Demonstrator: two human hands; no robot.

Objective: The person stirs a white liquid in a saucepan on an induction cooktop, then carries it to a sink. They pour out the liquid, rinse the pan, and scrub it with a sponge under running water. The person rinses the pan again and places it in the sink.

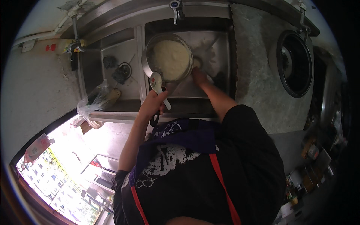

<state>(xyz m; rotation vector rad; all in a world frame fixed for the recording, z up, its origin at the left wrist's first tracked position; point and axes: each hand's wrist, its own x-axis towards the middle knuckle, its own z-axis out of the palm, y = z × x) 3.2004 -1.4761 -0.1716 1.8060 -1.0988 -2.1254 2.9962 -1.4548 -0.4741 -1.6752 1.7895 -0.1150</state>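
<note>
Over the right sink basin [216,56] is a metal pot [146,60] with a pale, thick batter-like mixture [172,59] inside. My left hand [153,104] grips the pot's dark handle [154,119] and also holds a white soup spoon [156,83] with a red pattern, its bowl beside the pot's near rim. My right hand [199,76] is low at the pot's right side, by the basin's drain; its fingers are blurred and partly hidden, so whether it holds anything is unclear.
A faucet [176,12] stands behind the basin. The left basin [112,97] holds dark scouring pads [119,76], with a clear plastic bag [94,102] at its edge. A round black-rimmed vessel [295,64] is set on the right counter [260,70].
</note>
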